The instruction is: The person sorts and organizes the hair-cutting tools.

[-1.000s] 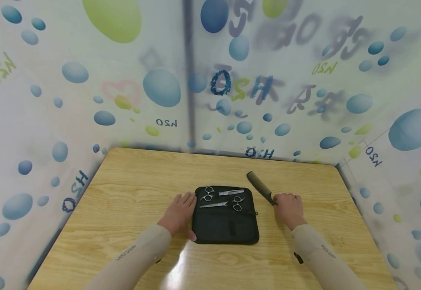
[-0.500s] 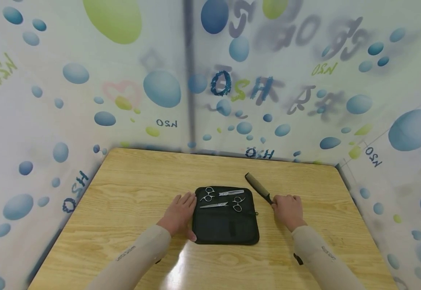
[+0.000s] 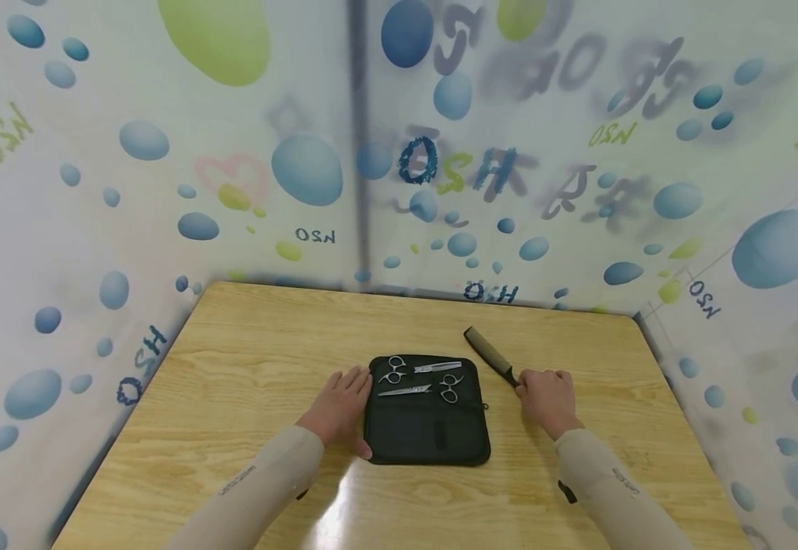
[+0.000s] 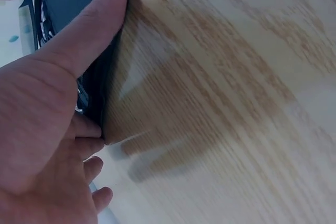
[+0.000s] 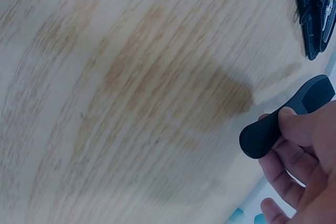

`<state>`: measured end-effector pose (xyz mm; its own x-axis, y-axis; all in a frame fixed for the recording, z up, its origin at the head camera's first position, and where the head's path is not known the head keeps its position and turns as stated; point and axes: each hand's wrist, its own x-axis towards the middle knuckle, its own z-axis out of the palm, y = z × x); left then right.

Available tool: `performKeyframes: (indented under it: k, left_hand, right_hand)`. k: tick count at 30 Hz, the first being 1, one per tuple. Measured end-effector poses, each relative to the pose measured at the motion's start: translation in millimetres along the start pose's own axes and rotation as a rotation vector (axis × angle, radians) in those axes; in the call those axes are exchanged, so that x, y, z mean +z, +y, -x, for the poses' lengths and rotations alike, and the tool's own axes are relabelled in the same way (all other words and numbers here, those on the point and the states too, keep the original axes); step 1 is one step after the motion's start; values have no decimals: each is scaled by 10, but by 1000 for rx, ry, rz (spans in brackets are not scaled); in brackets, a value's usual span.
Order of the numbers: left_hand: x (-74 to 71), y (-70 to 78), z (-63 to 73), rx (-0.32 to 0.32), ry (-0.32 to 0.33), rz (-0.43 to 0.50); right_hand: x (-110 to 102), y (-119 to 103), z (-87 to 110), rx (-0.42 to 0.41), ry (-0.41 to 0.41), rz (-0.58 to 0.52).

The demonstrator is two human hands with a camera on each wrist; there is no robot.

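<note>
- Right hand [image 3: 549,399]: grasping; thumb and fingers pinch the handle [image 5: 260,137] of a hair-cutting comb [image 3: 490,353].
- Comb: black, smooth, round-ended handle; paler, greyish-brown toothed section with a dark tip. It extends from the grip away from the person and to the left. Whether the tip touches the table cannot be told.
- Zippered scissor case [image 3: 402,443]: left of the right-hand grip, well apart from it; black, opened flat on the wood-grain table [image 3: 234,344]. A small zipper pull [image 3: 485,406] stands at the edge facing the grip.
- Contents, in the half farther from the person: silver thinning shears [image 3: 438,367], blades toward the grip, and silver scissors [image 3: 406,390] nearer the person, finger rings toward the grip.
- Left hand [image 3: 338,403]: at the case's far side from the grip; grasp released, fingers extended along the edge, thumb resting on the near corner.
</note>
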<state>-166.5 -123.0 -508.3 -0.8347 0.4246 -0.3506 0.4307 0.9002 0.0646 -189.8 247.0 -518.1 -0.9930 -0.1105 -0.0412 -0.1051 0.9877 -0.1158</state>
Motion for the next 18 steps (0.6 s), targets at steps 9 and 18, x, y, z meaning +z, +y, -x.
performKeyframes:
  k: [9, 18]
  left_hand:
    - [-10, -2, 7, -1, -4, 30]
    - [-35, -29, 6, 19, 17, 0]
  right_hand:
    - [-65, -67, 7, -30, 29, 18]
    - [-105, -120, -7, -29, 53, 14]
